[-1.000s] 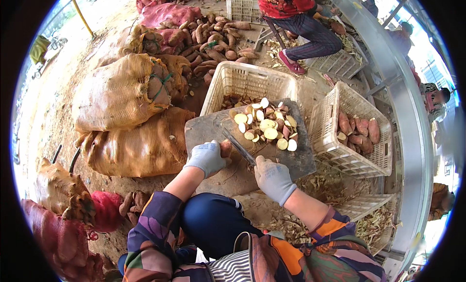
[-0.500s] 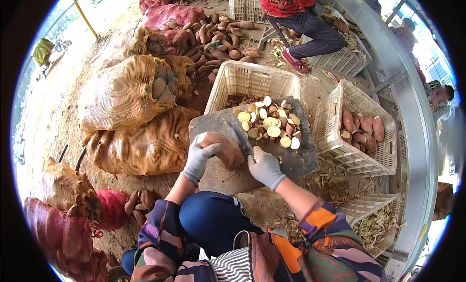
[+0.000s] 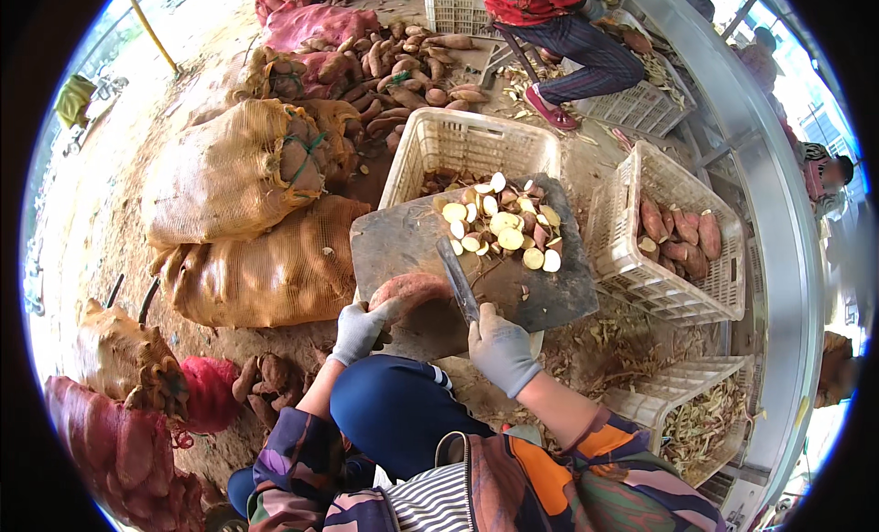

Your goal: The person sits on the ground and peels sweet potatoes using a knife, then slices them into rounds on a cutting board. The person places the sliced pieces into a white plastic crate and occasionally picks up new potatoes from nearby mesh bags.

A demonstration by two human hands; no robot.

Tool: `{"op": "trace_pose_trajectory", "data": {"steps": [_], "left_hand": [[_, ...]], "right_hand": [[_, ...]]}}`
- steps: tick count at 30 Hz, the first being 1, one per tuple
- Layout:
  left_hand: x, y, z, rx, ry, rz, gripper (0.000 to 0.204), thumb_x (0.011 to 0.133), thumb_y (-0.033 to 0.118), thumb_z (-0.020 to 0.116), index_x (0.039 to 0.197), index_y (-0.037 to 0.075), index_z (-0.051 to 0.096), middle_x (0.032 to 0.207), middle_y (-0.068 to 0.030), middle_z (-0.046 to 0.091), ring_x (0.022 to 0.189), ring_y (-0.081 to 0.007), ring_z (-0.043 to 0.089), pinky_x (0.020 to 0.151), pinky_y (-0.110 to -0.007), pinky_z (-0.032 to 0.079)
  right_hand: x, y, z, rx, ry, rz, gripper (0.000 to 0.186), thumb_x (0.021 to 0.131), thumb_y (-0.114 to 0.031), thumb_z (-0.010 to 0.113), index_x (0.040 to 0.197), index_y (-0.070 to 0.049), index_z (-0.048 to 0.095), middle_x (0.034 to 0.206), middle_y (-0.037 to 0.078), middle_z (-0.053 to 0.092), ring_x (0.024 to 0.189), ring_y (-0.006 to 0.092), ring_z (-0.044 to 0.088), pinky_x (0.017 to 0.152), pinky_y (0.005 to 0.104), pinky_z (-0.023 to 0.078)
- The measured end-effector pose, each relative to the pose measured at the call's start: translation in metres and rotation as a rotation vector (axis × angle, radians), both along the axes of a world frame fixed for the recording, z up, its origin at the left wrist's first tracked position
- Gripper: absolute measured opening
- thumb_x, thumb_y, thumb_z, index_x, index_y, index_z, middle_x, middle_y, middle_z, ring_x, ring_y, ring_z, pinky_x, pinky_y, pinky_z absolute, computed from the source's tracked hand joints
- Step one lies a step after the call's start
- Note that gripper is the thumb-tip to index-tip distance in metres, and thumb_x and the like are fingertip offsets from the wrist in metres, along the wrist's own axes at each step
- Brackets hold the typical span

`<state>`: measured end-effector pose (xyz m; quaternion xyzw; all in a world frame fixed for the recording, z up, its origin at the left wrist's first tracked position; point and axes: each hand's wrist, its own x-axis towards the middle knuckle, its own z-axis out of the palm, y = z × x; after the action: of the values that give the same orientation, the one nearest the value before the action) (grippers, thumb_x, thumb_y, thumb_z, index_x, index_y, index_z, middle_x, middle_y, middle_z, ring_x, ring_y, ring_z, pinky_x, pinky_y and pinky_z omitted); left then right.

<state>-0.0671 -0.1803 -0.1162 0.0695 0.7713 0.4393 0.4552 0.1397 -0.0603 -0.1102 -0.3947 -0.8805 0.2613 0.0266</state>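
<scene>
A long reddish sweet potato (image 3: 414, 291) lies crosswise over the near part of a dark board (image 3: 389, 244). My gloved left hand (image 3: 359, 332) is closed around its left end. In my gloved right hand (image 3: 502, 351) is a knife (image 3: 458, 280), gripped by the handle. Its blade points away from me, upright beside the sweet potato's right end; whether they touch I cannot tell. Cut sweet potato ends and pieces (image 3: 505, 225), pale yellow inside, are heaped on the board's far right. Under the board's far edge stands a cream plastic crate (image 3: 490, 134).
To the right, another crate (image 3: 632, 257) holds several whole sweet potatoes (image 3: 682, 239). A nearer crate (image 3: 641, 406) contains peelings. Mesh sacks (image 3: 220, 175) line the left, with loose sweet potatoes (image 3: 403, 74) behind. A co-worker (image 3: 586, 56) sits at the far right beside a metal frame (image 3: 792, 257).
My left hand has drawn nearer to me, and the sweet potato has turned from slanting to nearly crosswise. The knife has come slightly nearer, still in my right hand.
</scene>
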Motion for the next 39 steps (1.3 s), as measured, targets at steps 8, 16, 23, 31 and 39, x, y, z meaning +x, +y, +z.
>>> {"op": "trace_pose_trajectory", "data": {"steps": [8, 16, 23, 31, 39], "left_hand": [[-0.007, 0.000, 0.004, -0.086, 0.072, -0.208, 0.051, 0.081, 0.043, 0.071, 0.093, -0.005, 0.061, 0.066, -0.0080, 0.061, 0.046, -0.0134, 0.057, 0.039, -0.025, 0.042], [-0.013, -0.019, -0.003, 0.273, -0.083, 0.103, 0.035, 0.081, 0.033, 0.070, 0.087, 0.000, 0.062, 0.062, -0.0043, 0.058, 0.044, -0.0112, 0.052, 0.041, -0.024, 0.039], [-0.001, 0.034, 0.083, 0.318, 0.055, -0.354, 0.034, 0.080, 0.028, 0.072, 0.095, -0.001, 0.061, 0.067, -0.0036, 0.060, 0.048, -0.0088, 0.054, 0.043, -0.022, 0.040], [-0.057, -0.073, 0.062, 0.564, -0.118, 0.303, 0.047, 0.096, 0.040, 0.051, 0.129, 0.006, 0.050, 0.092, -0.0077, 0.065, 0.075, -0.0166, 0.062, 0.066, -0.030, 0.050], [-0.067, -0.318, -0.133, 0.301, 0.012, 1.501, 0.016, 0.090, 0.030, 0.059, 0.094, 0.015, 0.054, 0.073, -0.0013, 0.058, 0.058, -0.0160, 0.055, 0.050, -0.035, 0.044]], "right_hand": [[-0.022, 0.019, 0.005, -0.125, -0.052, 0.082, 0.019, 0.088, -0.019, 0.050, 0.093, -0.001, 0.049, 0.076, 0.027, 0.064, 0.074, 0.0429, 0.064, 0.070, 0.0510, 0.052], [-0.032, 0.048, -0.015, 0.022, 0.002, 0.028, 0.039, 0.082, -0.028, 0.063, 0.112, -0.006, 0.049, 0.106, 0.025, 0.060, 0.089, 0.0419, 0.062, 0.077, 0.0497, 0.050], [-0.052, 0.054, 0.041, 0.678, 0.519, 0.428, 0.064, 0.075, 0.001, 0.062, 0.132, -0.015, 0.039, 0.110, 0.012, 0.050, 0.091, 0.0240, 0.057, 0.083, 0.0392, 0.054], [0.026, 0.155, 0.124, 0.489, 0.523, -0.046, 0.042, 0.083, -0.006, 0.059, 0.125, -0.006, 0.051, 0.109, 0.013, 0.061, 0.102, 0.0262, 0.059, 0.089, 0.0361, 0.049], [0.070, 0.195, 0.030, 0.633, -0.099, -0.018, 0.064, 0.085, -0.021, 0.066, 0.139, 0.000, 0.040, 0.138, 0.025, 0.045, 0.125, 0.0403, 0.045, 0.106, 0.0427, 0.036]]}}
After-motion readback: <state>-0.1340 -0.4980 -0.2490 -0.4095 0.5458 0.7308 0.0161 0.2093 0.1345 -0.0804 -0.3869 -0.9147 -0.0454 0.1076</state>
